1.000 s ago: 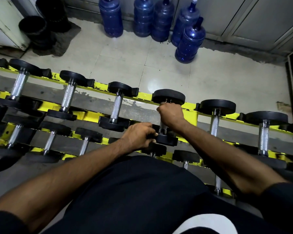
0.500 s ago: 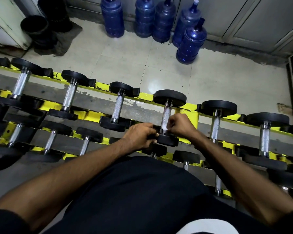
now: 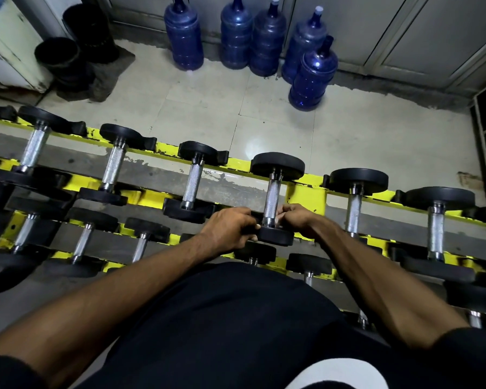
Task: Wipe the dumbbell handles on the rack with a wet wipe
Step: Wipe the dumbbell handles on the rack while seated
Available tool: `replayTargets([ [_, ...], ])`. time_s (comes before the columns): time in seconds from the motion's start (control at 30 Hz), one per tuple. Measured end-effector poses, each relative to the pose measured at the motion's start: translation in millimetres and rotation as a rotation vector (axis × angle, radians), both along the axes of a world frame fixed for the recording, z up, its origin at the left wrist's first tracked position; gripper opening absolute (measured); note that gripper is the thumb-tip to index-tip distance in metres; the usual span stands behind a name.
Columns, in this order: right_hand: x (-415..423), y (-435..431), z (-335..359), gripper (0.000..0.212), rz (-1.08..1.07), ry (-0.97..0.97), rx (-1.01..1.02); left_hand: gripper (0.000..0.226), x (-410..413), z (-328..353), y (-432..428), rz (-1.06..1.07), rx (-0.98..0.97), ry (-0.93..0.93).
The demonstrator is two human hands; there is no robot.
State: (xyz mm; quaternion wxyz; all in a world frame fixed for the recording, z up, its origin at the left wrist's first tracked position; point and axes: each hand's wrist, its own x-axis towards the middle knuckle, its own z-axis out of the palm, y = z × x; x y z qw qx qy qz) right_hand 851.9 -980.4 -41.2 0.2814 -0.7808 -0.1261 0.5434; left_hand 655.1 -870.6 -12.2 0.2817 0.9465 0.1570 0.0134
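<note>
- Head camera looks down on the dumbbell (image 3: 275,197) I am working on: it lies across the upper tier of the yellow rack (image 3: 306,189), fourth from the left, one black end far from me and one near.
- Its knurled steel handle (image 3: 272,196) is bare along most of its length.
- My right hand (image 3: 299,220) is curled up against the near end of that handle, on its right side, pinching the wet wipe (image 3: 277,219) to the metal; only a small pale bit of it shows past my fingers.
- My left hand (image 3: 230,228) grips the dumbbell's near black end from the left, fingers wrapped over its edge.
- Neighbouring dumbbells sit either side on the same tier, one just left (image 3: 192,186) and one just right (image 3: 353,209), each apart from mine.
- A lower tier of smaller dumbbells (image 3: 141,242) runs beneath my forearms.
- Beyond the rack is a pale tiled floor (image 3: 264,130), with five blue water bottles (image 3: 312,77) against the far wall and black tubs (image 3: 56,54) at the far left.
</note>
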Motion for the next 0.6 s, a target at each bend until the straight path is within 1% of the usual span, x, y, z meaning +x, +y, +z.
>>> replayTargets([
  [0.1, 1.1, -11.8, 11.7, 0.026, -0.050, -0.046, 0.036, 0.027, 0.7, 0.8, 1.3, -0.008, 0.007, 0.002],
  [0.17, -1.4, -15.8, 17.3, 0.017, -0.002, -0.121, 0.110, 0.027, 0.8, 0.8, 1.6, -0.008, 0.011, 0.005],
  [0.23, -3.6, -13.9, 22.5, 0.014, 0.136, -0.234, 0.206, 0.026, 1.0, 0.7, 0.8, -0.007, 0.019, 0.000],
  [0.3, -5.8, -5.9, 24.6, 0.014, 0.347, -0.380, 0.283, 0.025, 0.2, 0.3, 0.2, -0.005, 0.020, -0.020],
  [0.37, -9.4, 7.1, 27.1, 0.013, 0.592, -0.587, 0.308, 0.025, -0.4, 0.3, -0.3, 0.003, 0.012, -0.033],
  [0.4, -11.5, 14.5, 28.7, 0.013, 0.723, -0.705, 0.288, 0.025, -0.5, 0.2, -0.5, 0.005, 0.007, -0.039],
  [0.47, -18.9, 30.2, 33.7, 0.013, 0.935, -0.885, 0.171, 0.024, -0.4, -0.2, -0.8, 0.005, 0.001, -0.044],
  [0.53, -29.3, 44.7, 38.1, 0.012, 1.101, -0.966, 0.030, 0.024, -0.1, -0.6, -0.7, 0.006, 0.000, -0.034],
  [0.6, -36.3, 55.5, 40.7, 0.016, 1.225, -0.983, -0.065, 0.025, -0.2, -1.2, -0.7, 0.008, -0.004, -0.022],
])
